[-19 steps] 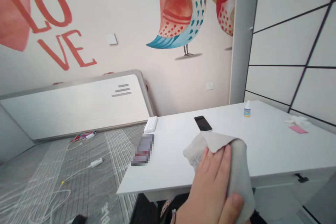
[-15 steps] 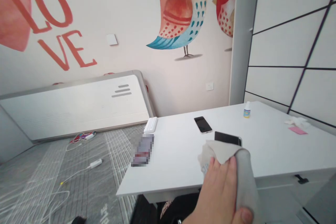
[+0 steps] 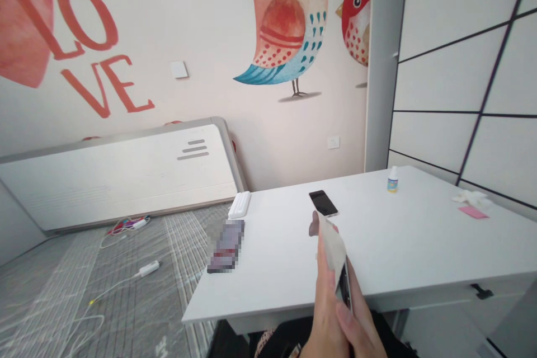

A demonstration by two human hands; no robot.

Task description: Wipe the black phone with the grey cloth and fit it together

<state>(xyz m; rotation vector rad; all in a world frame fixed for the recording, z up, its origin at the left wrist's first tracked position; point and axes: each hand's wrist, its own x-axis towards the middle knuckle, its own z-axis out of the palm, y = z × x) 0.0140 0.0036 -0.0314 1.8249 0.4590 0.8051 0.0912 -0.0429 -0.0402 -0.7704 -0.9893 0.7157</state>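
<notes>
My left hand (image 3: 322, 305) is closed on a pale grey cloth (image 3: 333, 243), whose upper end sticks out past the fingertips. Pressed against it from the right is a dark phone (image 3: 344, 285), seen almost edge-on. My right hand (image 3: 361, 319) grips that phone, with its thumb lying along the near side. Both hands are close together over the front edge of the white table (image 3: 268, 268). Just beyond the cloth, a second phone (image 3: 324, 202) lies flat, screen up and dark.
A white slim object (image 3: 240, 205) and a blurred-out item (image 3: 226, 246) lie along the table's left side. Farther right stand a small bottle (image 3: 392, 180), a crumpled white wipe (image 3: 472, 198) and a pink packet (image 3: 473, 212). A white cable (image 3: 149, 268) runs over the floor.
The phone and cloth have turned from facing me to nearly edge-on and moved slightly left. My right hand now shows clearly, holding the phone beside the left. The view has tilted up slightly.
</notes>
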